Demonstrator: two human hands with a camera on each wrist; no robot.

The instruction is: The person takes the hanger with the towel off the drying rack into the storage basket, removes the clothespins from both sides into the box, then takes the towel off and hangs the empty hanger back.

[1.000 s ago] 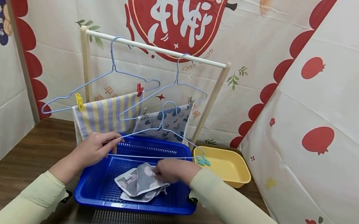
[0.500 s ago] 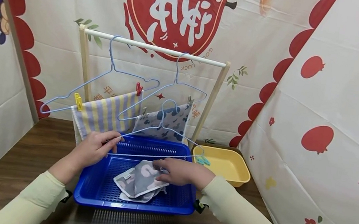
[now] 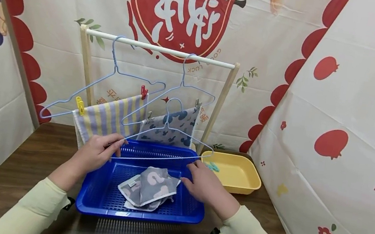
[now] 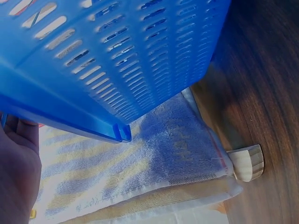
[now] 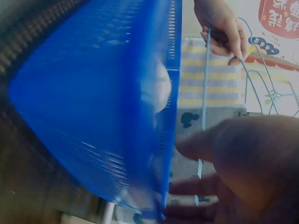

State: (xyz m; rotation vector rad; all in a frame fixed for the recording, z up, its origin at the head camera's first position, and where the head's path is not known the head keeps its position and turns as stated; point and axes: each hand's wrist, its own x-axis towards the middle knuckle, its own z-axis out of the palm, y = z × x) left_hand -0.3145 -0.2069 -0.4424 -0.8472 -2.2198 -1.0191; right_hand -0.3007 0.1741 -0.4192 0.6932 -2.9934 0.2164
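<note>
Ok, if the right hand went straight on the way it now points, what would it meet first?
Probably the held hanger's lower bar, just beyond the right hand in the head view. Depth is unclear, so the hand might pass under or over it.

Laundry corner: drying rack (image 3: 162,48), hangers (image 3: 166,125), basket (image 3: 139,216)

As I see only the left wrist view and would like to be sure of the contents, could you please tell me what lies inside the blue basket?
Observer: A rumpled gray cloth with pink patches lies in the blue basket, as the head view shows.
Operator: Thank you; and may I ask what is at the right side of the blue basket?
Observer: The right hand, close to the right end of the light-blue hanger that the left hand grips; whether they touch, I cannot tell.
</note>
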